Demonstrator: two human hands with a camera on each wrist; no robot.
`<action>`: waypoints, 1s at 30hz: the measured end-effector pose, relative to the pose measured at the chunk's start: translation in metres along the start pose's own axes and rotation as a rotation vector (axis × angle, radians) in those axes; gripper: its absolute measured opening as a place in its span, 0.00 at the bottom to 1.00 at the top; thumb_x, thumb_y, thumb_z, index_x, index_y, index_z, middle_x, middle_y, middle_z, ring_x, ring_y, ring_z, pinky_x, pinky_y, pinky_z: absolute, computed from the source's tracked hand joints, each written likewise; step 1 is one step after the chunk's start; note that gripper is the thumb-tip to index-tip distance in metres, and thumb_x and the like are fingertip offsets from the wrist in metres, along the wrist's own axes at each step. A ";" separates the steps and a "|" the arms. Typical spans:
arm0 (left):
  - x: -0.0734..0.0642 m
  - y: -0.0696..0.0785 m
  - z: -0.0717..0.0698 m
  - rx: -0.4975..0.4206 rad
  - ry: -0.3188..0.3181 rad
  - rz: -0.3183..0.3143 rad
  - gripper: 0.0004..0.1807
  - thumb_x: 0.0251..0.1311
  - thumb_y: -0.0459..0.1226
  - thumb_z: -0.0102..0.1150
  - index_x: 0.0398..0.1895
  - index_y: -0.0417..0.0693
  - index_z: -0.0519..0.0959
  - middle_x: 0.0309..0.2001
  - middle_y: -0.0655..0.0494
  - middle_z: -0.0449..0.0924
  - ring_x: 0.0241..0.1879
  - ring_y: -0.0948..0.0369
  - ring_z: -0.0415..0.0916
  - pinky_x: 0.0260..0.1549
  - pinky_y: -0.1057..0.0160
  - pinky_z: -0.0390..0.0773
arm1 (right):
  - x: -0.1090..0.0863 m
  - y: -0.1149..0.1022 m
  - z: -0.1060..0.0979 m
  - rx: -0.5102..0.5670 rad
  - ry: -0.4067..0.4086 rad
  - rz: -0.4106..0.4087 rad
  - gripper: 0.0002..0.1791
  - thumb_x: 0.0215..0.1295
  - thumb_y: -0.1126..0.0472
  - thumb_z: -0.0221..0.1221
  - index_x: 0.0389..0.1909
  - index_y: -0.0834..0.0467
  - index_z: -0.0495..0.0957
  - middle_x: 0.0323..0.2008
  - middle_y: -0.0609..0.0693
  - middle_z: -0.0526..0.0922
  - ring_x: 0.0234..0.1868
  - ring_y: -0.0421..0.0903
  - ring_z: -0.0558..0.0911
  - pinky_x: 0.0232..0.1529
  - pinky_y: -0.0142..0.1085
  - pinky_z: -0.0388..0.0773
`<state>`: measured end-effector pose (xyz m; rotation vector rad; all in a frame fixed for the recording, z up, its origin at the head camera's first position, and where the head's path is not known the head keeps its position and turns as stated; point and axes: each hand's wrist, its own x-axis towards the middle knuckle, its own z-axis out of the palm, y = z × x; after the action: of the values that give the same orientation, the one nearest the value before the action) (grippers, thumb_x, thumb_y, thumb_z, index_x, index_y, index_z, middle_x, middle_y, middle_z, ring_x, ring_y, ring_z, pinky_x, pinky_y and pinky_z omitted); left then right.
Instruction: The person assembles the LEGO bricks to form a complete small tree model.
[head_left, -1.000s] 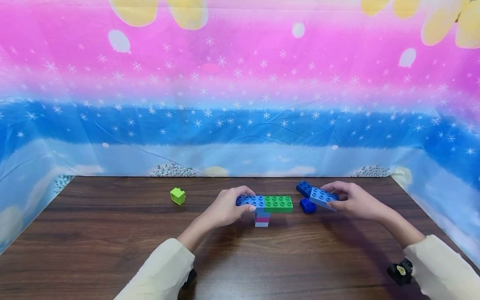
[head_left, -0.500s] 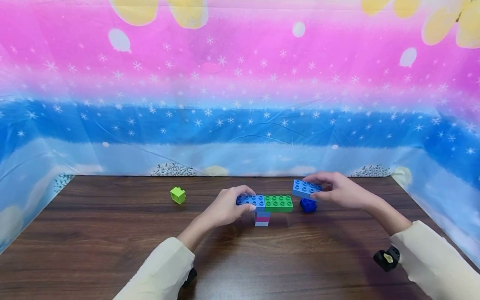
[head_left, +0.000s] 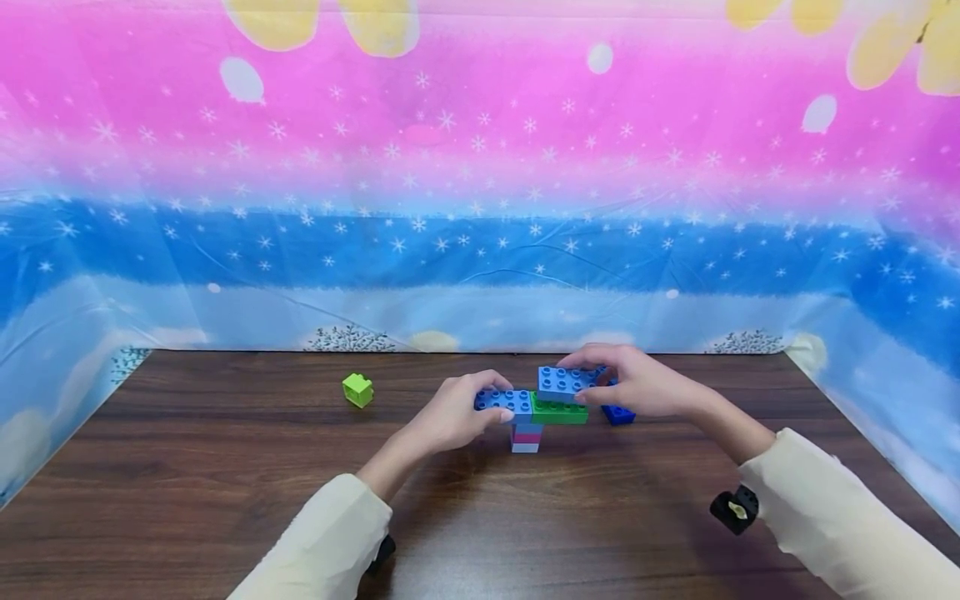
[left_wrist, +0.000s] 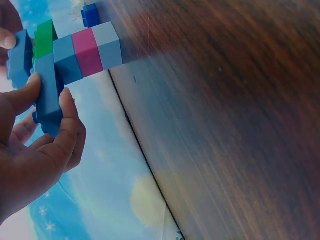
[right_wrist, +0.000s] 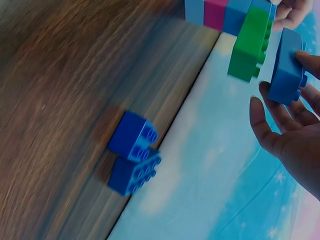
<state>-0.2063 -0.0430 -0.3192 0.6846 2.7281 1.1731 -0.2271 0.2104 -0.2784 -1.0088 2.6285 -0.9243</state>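
Note:
My left hand (head_left: pixel 455 414) pinches a light blue toy building brick (head_left: pixel 504 403) between thumb and fingers. That brick and a green brick (head_left: pixel 560 413) lie side by side on top of a short column (head_left: pixel 526 438) of blue, pink and pale blue bricks, forming a T. In my right hand (head_left: pixel 640 382) a second light blue brick (head_left: pixel 564 383) is gripped, studs up, just above the green one. A gap shows between this brick and the green brick (right_wrist: pixel 248 45) in the right wrist view.
Two dark blue bricks (right_wrist: pixel 131 137) lie close together on the wooden table (head_left: pixel 225 483), to the right of the column. A lime green brick (head_left: pixel 357 390) sits at the back left. A patterned cloth (head_left: pixel 480 250) hangs behind the table's far edge.
My right hand has carried its light blue brick leftward from over the dark blue bricks to above the green brick. The left hand has kept its place and its hold.

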 end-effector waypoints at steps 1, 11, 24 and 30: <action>0.000 0.000 0.000 -0.002 -0.002 -0.002 0.15 0.61 0.39 0.56 0.50 0.47 0.74 0.46 0.50 0.76 0.40 0.59 0.71 0.41 0.58 0.71 | 0.002 -0.002 0.001 0.004 -0.004 -0.006 0.22 0.62 0.59 0.58 0.57 0.58 0.71 0.52 0.53 0.73 0.44 0.45 0.76 0.42 0.41 0.73; 0.001 0.000 -0.001 -0.017 -0.017 0.002 0.16 0.61 0.39 0.56 0.52 0.46 0.74 0.46 0.50 0.75 0.39 0.59 0.71 0.37 0.60 0.72 | 0.011 -0.005 0.013 0.057 -0.036 -0.049 0.20 0.63 0.61 0.57 0.56 0.60 0.70 0.50 0.55 0.75 0.44 0.48 0.79 0.39 0.37 0.75; -0.001 0.001 -0.002 -0.013 0.000 0.018 0.15 0.61 0.38 0.56 0.50 0.45 0.74 0.48 0.49 0.75 0.44 0.58 0.72 0.42 0.57 0.72 | 0.013 -0.001 0.017 0.062 -0.048 -0.058 0.19 0.63 0.61 0.57 0.55 0.60 0.72 0.49 0.53 0.75 0.42 0.44 0.78 0.38 0.37 0.75; 0.000 -0.001 0.000 -0.009 0.000 0.022 0.15 0.61 0.38 0.56 0.50 0.45 0.74 0.46 0.50 0.76 0.43 0.58 0.72 0.43 0.57 0.72 | 0.012 0.006 0.019 0.106 -0.048 -0.019 0.22 0.62 0.55 0.58 0.57 0.55 0.71 0.49 0.50 0.76 0.42 0.44 0.78 0.39 0.38 0.75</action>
<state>-0.2062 -0.0438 -0.3198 0.7156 2.7206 1.1898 -0.2323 0.1971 -0.2970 -1.0186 2.5062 -1.0182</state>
